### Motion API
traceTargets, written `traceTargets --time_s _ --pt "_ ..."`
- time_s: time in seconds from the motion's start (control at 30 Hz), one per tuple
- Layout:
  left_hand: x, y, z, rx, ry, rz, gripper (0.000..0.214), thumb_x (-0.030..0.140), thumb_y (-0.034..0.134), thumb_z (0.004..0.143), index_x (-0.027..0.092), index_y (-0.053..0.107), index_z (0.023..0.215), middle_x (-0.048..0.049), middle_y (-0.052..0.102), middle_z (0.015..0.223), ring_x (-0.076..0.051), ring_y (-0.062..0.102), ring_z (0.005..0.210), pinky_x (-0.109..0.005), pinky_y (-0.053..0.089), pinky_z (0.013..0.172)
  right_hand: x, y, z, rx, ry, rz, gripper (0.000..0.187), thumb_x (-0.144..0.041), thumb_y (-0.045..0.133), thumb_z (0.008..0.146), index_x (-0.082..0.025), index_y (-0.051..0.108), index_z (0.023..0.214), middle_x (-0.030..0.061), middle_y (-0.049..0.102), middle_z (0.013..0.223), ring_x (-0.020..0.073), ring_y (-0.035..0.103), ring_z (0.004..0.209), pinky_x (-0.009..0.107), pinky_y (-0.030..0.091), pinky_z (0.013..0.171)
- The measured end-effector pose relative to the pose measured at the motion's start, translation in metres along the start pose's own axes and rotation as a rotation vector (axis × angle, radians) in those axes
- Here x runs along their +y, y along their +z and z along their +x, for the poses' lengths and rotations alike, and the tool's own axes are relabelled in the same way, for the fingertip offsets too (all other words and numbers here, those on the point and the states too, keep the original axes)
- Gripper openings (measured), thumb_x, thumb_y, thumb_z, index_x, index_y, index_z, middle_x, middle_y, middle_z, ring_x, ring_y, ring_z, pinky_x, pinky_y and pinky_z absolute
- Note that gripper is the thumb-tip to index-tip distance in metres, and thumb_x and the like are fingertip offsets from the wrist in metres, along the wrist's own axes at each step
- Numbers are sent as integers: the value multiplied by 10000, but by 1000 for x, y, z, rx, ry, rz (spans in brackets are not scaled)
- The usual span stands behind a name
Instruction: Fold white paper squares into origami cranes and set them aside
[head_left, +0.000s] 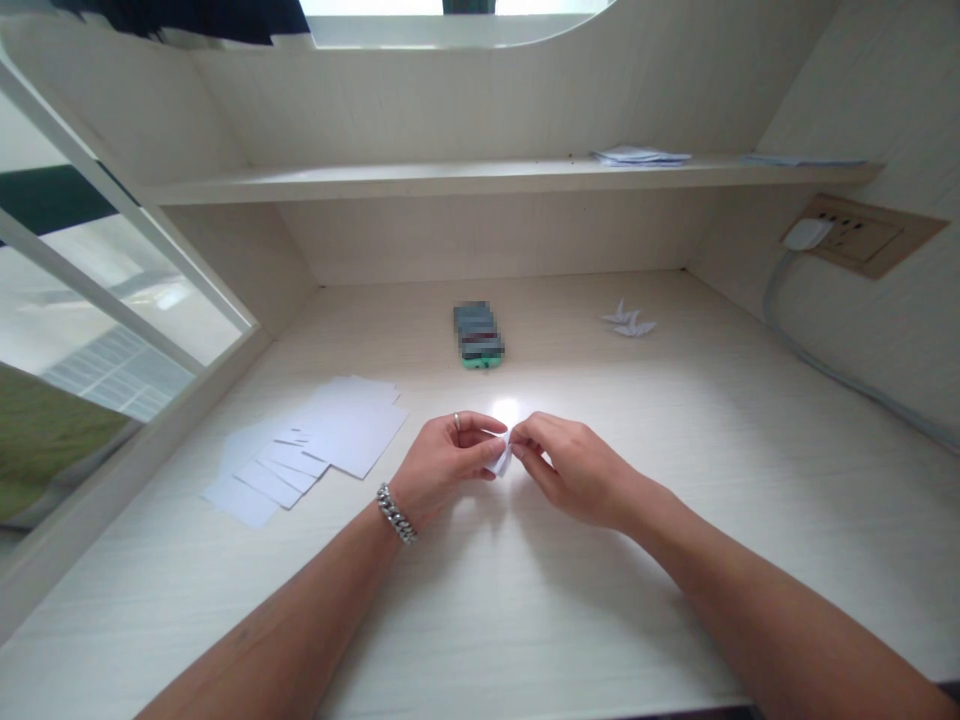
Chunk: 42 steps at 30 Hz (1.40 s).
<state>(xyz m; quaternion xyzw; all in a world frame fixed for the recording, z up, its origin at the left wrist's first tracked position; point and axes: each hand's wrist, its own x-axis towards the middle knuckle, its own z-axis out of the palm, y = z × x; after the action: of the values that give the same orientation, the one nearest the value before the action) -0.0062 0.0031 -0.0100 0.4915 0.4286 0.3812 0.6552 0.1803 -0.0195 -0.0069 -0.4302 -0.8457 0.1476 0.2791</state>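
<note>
The step in hand looks like fine folding or creasing: the left hand (444,462) pinches a small, folded white paper piece (498,464) between thumb and fingers, while the right hand (576,468) closes its fingertips on the piece's edge. From that piece, fanned flat white paper sheets (352,425) lie at nine o'clock and small, pointed white paper shapes (632,326) between one and two. The next move likely calls for a steady left pinch and light, precise right-hand pressure.

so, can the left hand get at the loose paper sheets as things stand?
Probably yes: the paper sheets lie beside the left hand with nothing standing between, though its fingertips are occupied with the small folded paper.
</note>
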Motion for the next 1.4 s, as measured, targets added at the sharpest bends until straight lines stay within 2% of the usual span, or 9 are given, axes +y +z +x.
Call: traceTargets --time_s 0.27,0.5,0.67,0.9,1.03,1.17,1.4 --pt "0 3 0 -3 -37 -42 324 274 842 623 117 693 864 -40 684 724 -111 617 633 -219 508 563 1 1 1 -1 2 -86 186 -191 404 956 -158 571 879 68 625 837 166 543 719 288 395 655" --pt "-3 6 -2 -17 -62 -182 382 238 868 591 110 669 890 -72 720 758 -164 675 691 -311 551 681 3 4 -1 29 -59 -159 176 -151 421 937 -150 583 870 77 632 814 174 545 704 287 400 640" --pt "-2 9 -2 10 -9 -229 369 215 871 586 114 664 875 -50 715 689 -144 660 643 -279 543 635 3 2 -2 103 -107 -133 182 -157 439 940 -154 610 878 84 669 841 177 591 738 287 435 669" --pt "-3 11 -1 81 82 -237 373 224 875 578 122 664 867 -46 726 702 -143 667 631 -268 544 629 2 6 -1 268 -101 31 186 -163 507 920 -204 689 910 60 728 924 173 662 825 289 501 737" --pt "-4 11 -1 112 159 -224 335 200 862 601 129 663 861 -40 729 710 -134 667 635 -258 551 634 -4 9 0 362 -25 193 158 -157 579 874 -213 717 925 52 732 931 167 668 803 286 531 714" --pt "-3 13 -2 154 269 -184 286 171 851 612 137 676 835 -31 729 751 -136 675 682 -260 561 674 -11 9 1 376 121 369 125 -208 617 860 -200 723 927 53 728 879 167 668 761 265 546 618" --pt "-1 16 -4 245 339 -77 281 198 858 593 148 687 810 -33 727 759 -163 682 713 -290 568 716 -11 11 3 395 245 493 113 -289 663 832 -188 712 837 50 725 808 174 674 718 291 556 643"
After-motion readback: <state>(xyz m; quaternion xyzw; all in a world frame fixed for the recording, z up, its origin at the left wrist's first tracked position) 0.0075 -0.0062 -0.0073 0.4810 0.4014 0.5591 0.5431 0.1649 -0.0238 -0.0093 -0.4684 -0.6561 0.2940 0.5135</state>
